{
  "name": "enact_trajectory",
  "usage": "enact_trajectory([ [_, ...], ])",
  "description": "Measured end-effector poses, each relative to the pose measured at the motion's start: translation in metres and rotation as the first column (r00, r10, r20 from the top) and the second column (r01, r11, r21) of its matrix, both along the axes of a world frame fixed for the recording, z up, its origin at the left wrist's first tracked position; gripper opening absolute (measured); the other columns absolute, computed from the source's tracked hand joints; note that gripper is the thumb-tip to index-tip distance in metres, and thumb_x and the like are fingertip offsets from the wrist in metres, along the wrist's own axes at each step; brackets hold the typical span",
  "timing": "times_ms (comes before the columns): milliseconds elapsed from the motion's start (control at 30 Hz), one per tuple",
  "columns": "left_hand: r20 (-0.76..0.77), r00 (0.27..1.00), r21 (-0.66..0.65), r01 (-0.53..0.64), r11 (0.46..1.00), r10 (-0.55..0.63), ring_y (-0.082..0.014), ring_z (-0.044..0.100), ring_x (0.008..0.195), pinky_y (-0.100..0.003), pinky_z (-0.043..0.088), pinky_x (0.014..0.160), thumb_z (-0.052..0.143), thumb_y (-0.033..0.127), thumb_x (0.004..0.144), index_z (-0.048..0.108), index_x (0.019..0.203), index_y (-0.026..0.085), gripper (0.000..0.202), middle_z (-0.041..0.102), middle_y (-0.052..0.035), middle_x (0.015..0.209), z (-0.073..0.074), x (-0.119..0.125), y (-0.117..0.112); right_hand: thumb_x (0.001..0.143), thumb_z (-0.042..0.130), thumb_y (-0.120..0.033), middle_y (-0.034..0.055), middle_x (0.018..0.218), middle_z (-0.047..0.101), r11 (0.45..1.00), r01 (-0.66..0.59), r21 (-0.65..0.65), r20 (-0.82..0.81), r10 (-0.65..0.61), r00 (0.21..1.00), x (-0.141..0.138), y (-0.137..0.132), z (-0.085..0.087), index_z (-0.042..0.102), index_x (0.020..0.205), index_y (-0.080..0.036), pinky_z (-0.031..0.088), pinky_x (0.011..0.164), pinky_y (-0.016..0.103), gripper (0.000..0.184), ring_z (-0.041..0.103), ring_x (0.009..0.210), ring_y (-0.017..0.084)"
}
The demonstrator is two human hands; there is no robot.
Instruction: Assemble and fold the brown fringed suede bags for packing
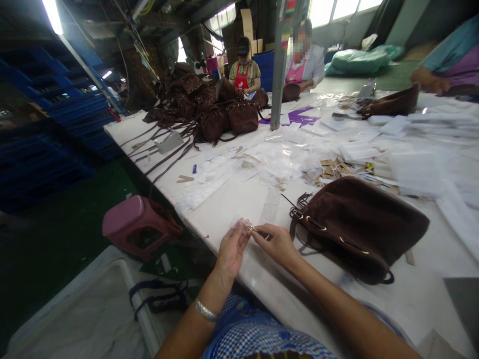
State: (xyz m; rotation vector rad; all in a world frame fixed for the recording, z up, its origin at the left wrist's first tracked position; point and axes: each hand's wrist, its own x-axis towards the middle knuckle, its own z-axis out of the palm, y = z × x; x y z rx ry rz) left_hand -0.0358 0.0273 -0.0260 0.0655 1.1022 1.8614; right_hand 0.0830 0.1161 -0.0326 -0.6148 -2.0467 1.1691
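Note:
At the table's near edge, my left hand (232, 247) pinches a small see-through plastic piece (239, 222) between thumb and fingers. My right hand (279, 244) meets it there, its thumb and forefinger closed on a thin dark strap end (265, 234) with a small shiny metal clip (250, 228). The fingers partly cover both pieces. Just right of my right hand lies a dark brown drawstring bag (359, 224) on its side, with gold-coloured eyelets, a tassel and its mouth towards me.
A white table (224, 212) carries scattered plastic wrapping (273, 159), cardboard scraps (333, 169) and a heap of brown bags (213, 112) beside a metal post (277, 75). Co-workers sit across and at the right. A pink stool (130, 219) and a white-lined bin (123, 279) stand left.

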Motion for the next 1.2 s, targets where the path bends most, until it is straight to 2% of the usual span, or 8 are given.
enact_trajectory([
  [200, -0.049, 0.998, 0.048, 0.046, 0.998, -0.043, -0.0193, 0.069, 0.099, -0.029, 0.053, 0.093, 0.076, 0.031, 0.081, 0.072, 0.101, 0.012, 0.027, 0.074, -0.0108, 0.105, -0.001, 0.003, 0.000, 0.090, 0.063, -0.031, 0.0038, 0.093, 0.076, 0.999, -0.036, -0.030, 0.002, 0.036, 0.999, -0.001, 0.000, 0.003, 0.077, 0.101, -0.023, 0.055, 0.074, 0.028, 0.019, 0.070, 0.080, 0.020],
  [433, 0.016, 0.996, -0.009, -0.088, 0.996, 0.088, -0.0179, 0.070, 0.100, -0.028, 0.057, 0.088, 0.069, 0.022, 0.088, 0.070, 0.102, 0.013, 0.017, 0.073, -0.0104, 0.108, 0.004, -0.008, 0.001, 0.088, 0.065, -0.029, 0.0031, 0.083, 0.075, 1.000, -0.026, -0.011, 0.031, 0.026, 0.999, -0.001, -0.001, 0.003, 0.077, 0.090, -0.020, 0.052, 0.065, 0.025, 0.015, 0.068, 0.069, 0.018],
  [767, 0.100, 0.990, -0.009, -0.094, 0.996, 0.094, -0.0167, 0.071, 0.096, -0.023, 0.060, 0.079, 0.066, 0.016, 0.089, 0.069, 0.101, 0.013, 0.013, 0.073, -0.0099, 0.108, 0.007, -0.006, 0.002, 0.088, 0.065, -0.028, 0.0023, 0.080, 0.075, 0.999, -0.033, -0.018, 0.014, 0.034, 0.999, 0.000, -0.002, 0.007, 0.077, 0.089, -0.021, 0.050, 0.064, 0.025, 0.014, 0.067, 0.067, 0.017],
  [1000, 0.123, 0.989, -0.017, -0.082, 0.996, 0.084, -0.0149, 0.072, 0.088, -0.023, 0.060, 0.076, 0.064, 0.015, 0.090, 0.069, 0.098, 0.012, 0.010, 0.074, -0.0084, 0.100, 0.010, -0.001, 0.002, 0.087, 0.065, -0.027, 0.0034, 0.078, 0.074, 0.999, 0.027, 0.019, 0.027, -0.027, 0.999, 0.000, -0.003, 0.008, 0.077, 0.087, -0.020, 0.051, 0.064, 0.025, 0.014, 0.067, 0.067, 0.018],
  [1200, 0.134, 0.989, -0.033, -0.052, 0.998, 0.056, -0.0158, 0.072, 0.089, -0.025, 0.060, 0.081, 0.064, 0.016, 0.090, 0.069, 0.100, 0.013, 0.012, 0.074, -0.0095, 0.102, 0.011, 0.003, 0.004, 0.088, 0.065, -0.030, 0.0050, 0.082, 0.076, 0.996, 0.092, -0.014, 0.009, -0.092, 0.996, -0.002, 0.001, 0.006, 0.077, 0.091, -0.020, 0.052, 0.065, 0.026, 0.016, 0.069, 0.071, 0.019],
])
